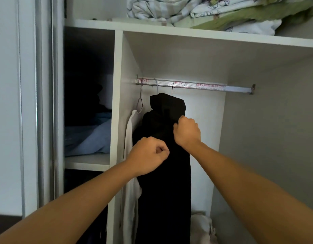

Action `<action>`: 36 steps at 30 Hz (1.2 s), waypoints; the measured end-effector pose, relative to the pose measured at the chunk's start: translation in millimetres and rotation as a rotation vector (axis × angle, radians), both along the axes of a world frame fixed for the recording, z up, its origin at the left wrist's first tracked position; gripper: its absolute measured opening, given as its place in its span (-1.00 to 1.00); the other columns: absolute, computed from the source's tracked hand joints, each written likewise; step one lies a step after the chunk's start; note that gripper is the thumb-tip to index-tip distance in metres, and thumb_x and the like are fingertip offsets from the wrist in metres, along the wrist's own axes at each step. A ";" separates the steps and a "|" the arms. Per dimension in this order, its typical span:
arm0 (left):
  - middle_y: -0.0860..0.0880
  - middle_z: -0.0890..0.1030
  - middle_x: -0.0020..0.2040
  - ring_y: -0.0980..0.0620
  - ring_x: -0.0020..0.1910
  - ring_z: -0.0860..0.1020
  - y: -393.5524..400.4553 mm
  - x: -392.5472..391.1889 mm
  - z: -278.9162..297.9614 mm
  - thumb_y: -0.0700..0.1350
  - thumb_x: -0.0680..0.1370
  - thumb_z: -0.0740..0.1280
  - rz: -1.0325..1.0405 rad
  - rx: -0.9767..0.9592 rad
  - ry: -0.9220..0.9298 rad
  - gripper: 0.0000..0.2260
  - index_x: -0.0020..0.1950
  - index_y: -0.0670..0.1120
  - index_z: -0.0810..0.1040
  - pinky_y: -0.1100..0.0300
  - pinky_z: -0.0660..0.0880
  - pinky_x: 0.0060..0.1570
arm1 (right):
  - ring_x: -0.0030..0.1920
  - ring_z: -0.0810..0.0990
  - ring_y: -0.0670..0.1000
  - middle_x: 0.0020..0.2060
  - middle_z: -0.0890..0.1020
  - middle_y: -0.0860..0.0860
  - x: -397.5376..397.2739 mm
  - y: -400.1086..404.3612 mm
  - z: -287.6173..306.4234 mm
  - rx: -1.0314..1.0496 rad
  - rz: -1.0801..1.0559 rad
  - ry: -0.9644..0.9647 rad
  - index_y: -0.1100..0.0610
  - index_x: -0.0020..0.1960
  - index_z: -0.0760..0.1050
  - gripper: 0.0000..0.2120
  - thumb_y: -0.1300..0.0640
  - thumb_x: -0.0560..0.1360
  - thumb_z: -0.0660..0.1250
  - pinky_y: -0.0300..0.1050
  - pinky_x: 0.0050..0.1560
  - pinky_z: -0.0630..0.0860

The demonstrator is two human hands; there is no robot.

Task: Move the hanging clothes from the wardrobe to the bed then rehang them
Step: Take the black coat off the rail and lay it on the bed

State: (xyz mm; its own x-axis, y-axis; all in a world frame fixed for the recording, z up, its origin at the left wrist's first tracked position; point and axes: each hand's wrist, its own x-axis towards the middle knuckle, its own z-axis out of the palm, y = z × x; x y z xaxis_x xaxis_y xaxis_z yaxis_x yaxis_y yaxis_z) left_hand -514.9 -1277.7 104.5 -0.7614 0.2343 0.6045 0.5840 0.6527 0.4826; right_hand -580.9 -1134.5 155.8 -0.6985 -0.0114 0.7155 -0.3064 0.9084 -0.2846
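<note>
Right hand (187,132) grips the black garment (162,173) hanging on the rail (196,85). Left hand (148,158) fingers curl against its fabric; hold unclear.

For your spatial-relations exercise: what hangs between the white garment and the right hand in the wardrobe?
In the head view, the black garment hangs between the white garment and the right hand, which grips its upper edge.

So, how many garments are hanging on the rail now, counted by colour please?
Black garment: 1, gripped by the right hand
White garment: 1, at the left end of the rail
Total: 2
The left hand is curled in front of the black one; whether it holds the cloth is not visible.
</note>
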 end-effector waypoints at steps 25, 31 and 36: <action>-0.11 0.59 0.18 -0.05 0.15 0.58 13.0 -19.6 -6.6 -0.05 0.51 0.31 0.022 -0.162 -0.230 -0.35 0.56 -0.01 0.14 -0.04 0.53 0.18 | 0.11 0.54 0.16 0.13 0.49 0.10 2.1 -22.6 64.6 -0.200 0.114 -0.375 0.24 0.40 0.25 -0.12 -0.21 0.29 0.50 0.06 0.05 0.57; -0.06 0.66 0.03 -0.02 0.03 0.62 4.5 -31.1 -6.6 0.08 0.43 0.31 0.066 -0.212 -0.192 -0.44 0.43 0.00 0.38 -0.06 0.58 0.07 | 0.01 0.58 0.14 0.07 0.55 0.11 -17.2 -41.7 66.6 0.066 0.065 -0.413 0.20 0.06 0.48 -0.49 -0.19 0.39 0.49 0.00 0.05 0.59; -0.03 0.69 -0.18 0.04 -0.17 0.64 -4.3 -32.6 -5.2 -0.01 0.50 0.34 0.110 -0.163 -0.039 -0.72 0.19 -0.01 0.60 0.04 0.60 -0.08 | -0.18 0.50 0.03 -0.08 0.52 0.06 -31.5 -47.3 58.4 0.161 -0.060 -0.353 0.16 -0.03 0.46 -0.66 -0.04 0.42 0.49 -0.13 -0.17 0.44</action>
State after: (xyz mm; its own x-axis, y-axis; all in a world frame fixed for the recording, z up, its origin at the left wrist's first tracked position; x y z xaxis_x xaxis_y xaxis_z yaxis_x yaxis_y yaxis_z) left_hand -547.6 -1282.0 99.3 -0.8100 0.2411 0.5345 0.4877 0.7830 0.3860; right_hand -612.4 -1181.8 214.2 -0.9043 -0.0556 0.4232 -0.1599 0.9635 -0.2149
